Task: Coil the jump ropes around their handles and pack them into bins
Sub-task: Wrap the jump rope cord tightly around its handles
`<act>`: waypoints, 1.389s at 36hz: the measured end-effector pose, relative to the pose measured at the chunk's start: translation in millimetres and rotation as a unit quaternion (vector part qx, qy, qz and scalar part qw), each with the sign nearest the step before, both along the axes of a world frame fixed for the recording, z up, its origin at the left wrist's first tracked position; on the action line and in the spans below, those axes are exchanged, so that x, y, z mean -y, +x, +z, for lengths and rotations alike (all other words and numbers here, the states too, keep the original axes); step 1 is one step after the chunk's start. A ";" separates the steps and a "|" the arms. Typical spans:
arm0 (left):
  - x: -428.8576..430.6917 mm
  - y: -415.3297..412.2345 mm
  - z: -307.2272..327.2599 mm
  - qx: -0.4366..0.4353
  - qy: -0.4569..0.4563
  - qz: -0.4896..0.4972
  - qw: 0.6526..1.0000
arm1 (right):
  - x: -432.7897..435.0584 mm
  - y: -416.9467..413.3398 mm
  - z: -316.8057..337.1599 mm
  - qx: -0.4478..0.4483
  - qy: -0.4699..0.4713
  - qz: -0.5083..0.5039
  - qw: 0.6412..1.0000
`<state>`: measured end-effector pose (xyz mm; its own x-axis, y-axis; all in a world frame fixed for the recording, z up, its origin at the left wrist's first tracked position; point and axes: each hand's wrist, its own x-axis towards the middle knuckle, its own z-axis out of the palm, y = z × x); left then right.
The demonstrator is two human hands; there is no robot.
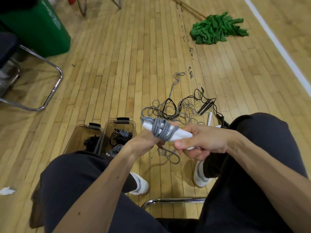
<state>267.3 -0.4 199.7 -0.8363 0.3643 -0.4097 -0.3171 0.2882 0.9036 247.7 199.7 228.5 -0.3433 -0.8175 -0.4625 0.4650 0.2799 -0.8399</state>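
I sit on a chair and hold white jump-rope handles [180,134] wound with several turns of grey rope [160,131]. My right hand [200,142] grips the near end of the handles. Under the coil, my left hand [144,140] holds the rope, its fingers mostly hidden. A loose grey tail [170,154] hangs below both hands. Two clear bins stand at my left knee: the left bin [79,137] holds a black coil, the right bin [107,132] holds coiled grey and black ropes. A tangle of grey and black ropes [176,106] lies on the floor ahead.
Wooden gym floor all around. A green bin [38,29] and a chrome chair frame [50,91] stand at the left. A green mop head [217,28] lies at the far right, beside a white floor line. A scrap of white paper [6,190] lies at the lower left.
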 end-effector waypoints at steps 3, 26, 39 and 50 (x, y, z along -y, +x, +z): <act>-6.6 -5.9 2.6 0.012 0.038 0.054 0.998 | -1.2 -1.0 2.1 -0.003 -0.004 -0.017 1.000; -16.1 -10.0 -7.6 0.015 -0.003 0.031 0.999 | -6.1 -24.2 -22.8 -0.172 0.165 -0.247 0.939; 0.2 -4.0 -14.2 -0.013 -0.264 -0.020 0.964 | -2.8 -40.3 -52.4 -0.288 0.382 -0.258 0.839; 12.1 -5.8 8.3 -0.242 -0.355 -0.051 0.902 | -0.7 -36.2 -58.2 -0.203 0.444 -0.155 0.859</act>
<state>261.5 -12.5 208.0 -0.9568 0.2383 -0.1664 0.1246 0.8535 0.5060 211.4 200.4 170.2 -0.7607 -0.0447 -0.6476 0.3522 0.8096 -0.4697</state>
